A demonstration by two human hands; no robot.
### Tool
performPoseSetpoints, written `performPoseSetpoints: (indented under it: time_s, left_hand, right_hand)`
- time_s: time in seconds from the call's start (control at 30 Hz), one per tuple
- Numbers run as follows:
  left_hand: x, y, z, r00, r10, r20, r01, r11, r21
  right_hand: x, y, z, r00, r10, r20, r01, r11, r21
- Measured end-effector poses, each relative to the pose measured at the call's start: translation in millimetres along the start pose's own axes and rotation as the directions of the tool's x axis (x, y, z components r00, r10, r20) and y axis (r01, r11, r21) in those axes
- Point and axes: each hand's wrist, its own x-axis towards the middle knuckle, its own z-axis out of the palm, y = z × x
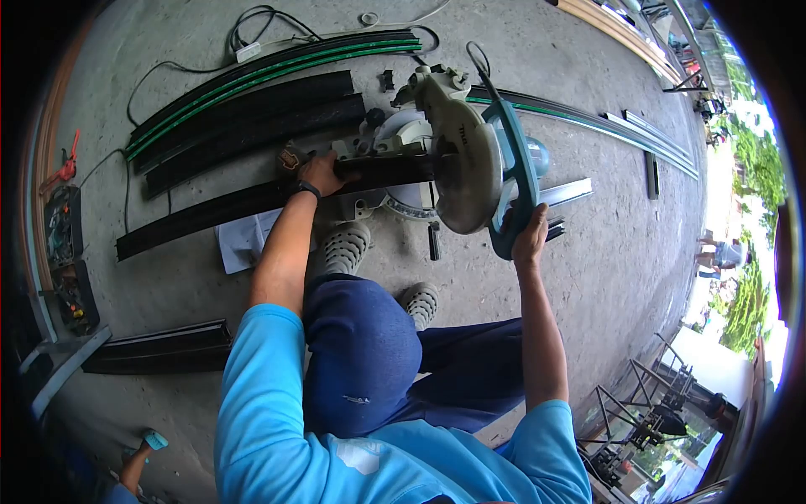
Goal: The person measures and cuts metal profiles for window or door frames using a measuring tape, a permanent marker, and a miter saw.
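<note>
A miter saw [464,160] with a pale blade guard and a teal handle [522,155] stands on the concrete floor. My right hand [530,238] is closed around the lower end of that handle. A long dark metal profile [210,212] lies across the saw's base, and its right end goes behind the guard. My left hand [321,175] grips the profile just left of the saw, pressing it at the base. Whether the blade touches the profile is hidden by the guard. White paper [243,241] lies under the profile.
Several dark and green-edged profiles [252,88] lie at the back left, with a black cable [260,13] beyond them. More long profiles [588,118] stretch to the right. Open tool boxes [64,223] stand at the far left. Another person's foot [155,440] shows at lower left.
</note>
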Motion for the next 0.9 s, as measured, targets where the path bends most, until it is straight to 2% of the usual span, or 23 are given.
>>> performPoseSetpoints:
  time_s: [0.13, 0.33, 0.43, 0.53, 0.63, 0.9]
  left_hand:
    - [-0.5, 1.1, -1.1, 1.000, 0.008, -0.001, -0.008, 1.000, 0.013]
    - [2.8, -8.1, 11.3, 0.996, 0.046, -0.080, -0.045, 0.999, 0.010]
    - [5.7, -10.5, 13.1, 0.997, 0.047, -0.063, -0.047, 0.999, 0.002]
    - [4.5, -10.5, 13.7, 0.999, 0.030, -0.043, -0.030, 1.000, 0.010]
    - [4.9, -8.3, 8.6, 0.999, 0.044, -0.015, -0.044, 0.999, -0.022]
    - [0.5, -2.5, 3.9, 0.999, 0.023, -0.037, -0.023, 1.000, -0.001]
  right_hand:
    - [-0.9, -0.6, 1.2, 1.000, -0.005, -0.002, 0.005, 1.000, 0.009]
    - [-0.8, 0.3, 0.3, 1.000, -0.020, 0.011, 0.020, 1.000, -0.003]
    - [2.9, 3.8, -1.2, 1.000, -0.001, -0.007, 0.001, 1.000, 0.026]
    - [0.9, -27.4, 2.1, 0.999, 0.044, -0.009, -0.044, 0.999, -0.027]
    - [2.6, -23.6, -1.1, 1.000, 0.004, 0.000, -0.004, 0.997, -0.072]
    - [0.9, -13.5, 0.2, 1.000, 0.006, -0.010, -0.006, 0.999, -0.038]
